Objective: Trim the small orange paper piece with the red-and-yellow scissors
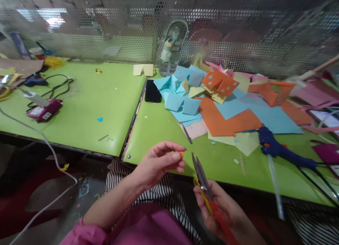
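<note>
Left hand [156,163] pinches orange scrap [181,154], mostly hidden; right hand [219,209] grips scissors [202,176], handles partly covered.

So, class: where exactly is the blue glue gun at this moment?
In the head view, the blue glue gun lies on the green table, right of the scissors in the right hand, just below the coloured paper pile.
</note>
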Motion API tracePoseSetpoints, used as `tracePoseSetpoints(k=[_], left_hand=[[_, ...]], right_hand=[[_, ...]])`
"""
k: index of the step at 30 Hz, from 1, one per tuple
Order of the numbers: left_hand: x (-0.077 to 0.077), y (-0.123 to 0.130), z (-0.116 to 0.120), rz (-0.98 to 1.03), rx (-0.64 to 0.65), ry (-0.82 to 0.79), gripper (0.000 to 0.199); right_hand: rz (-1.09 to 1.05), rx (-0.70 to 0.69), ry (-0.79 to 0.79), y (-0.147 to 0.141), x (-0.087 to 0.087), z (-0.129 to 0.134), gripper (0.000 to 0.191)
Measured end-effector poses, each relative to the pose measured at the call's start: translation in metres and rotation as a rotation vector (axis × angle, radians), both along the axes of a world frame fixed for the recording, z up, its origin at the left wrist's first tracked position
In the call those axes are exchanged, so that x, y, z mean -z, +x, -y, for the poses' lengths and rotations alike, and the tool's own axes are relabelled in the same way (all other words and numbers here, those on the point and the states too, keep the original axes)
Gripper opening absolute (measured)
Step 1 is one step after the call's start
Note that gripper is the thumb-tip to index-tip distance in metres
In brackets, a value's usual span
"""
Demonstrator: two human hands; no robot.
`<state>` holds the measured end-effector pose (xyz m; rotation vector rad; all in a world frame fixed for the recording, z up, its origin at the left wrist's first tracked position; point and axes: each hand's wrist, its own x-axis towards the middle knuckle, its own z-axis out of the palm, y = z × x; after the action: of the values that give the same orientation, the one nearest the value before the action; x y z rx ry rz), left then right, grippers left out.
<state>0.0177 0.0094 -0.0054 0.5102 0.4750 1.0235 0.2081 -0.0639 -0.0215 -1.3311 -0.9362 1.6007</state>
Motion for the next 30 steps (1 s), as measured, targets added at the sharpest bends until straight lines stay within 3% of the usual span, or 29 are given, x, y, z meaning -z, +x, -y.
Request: tracePoseSetpoints(k=[3, 5, 12, 19, 30], left_hand=[[0.002, 0.000, 0.001, 0.044, -0.005, -0.010, 0.023], [0.001, 0.001, 0.000, 0.064, -0.001, -0.009, 0.023], [-0.001, 0.003, -0.001, 0.003, -0.016, -0.022, 0.030], [-0.004, 0.004, -0.001, 0.058, -0.052, -0.003, 0.018], [-0.003, 0.003, -0.005, 0.052, -0.075, 0.043, 0.015]], right_hand=[[-0.075, -0.032, -0.224, 0.000, -0.003, 0.009, 0.031], [-0.087, -0.025, -0.286, -0.002, -0.006, 0.012, 0.035], [-0.090, -0.077, -0.318, -0.003, -0.008, 0.010, 0.042], [-0.071, -0.142, -0.345, 0.002, -0.004, 0.008, 0.054], [-0.030, -0.228, -0.309, 0.010, 0.004, 0.000, 0.046]])
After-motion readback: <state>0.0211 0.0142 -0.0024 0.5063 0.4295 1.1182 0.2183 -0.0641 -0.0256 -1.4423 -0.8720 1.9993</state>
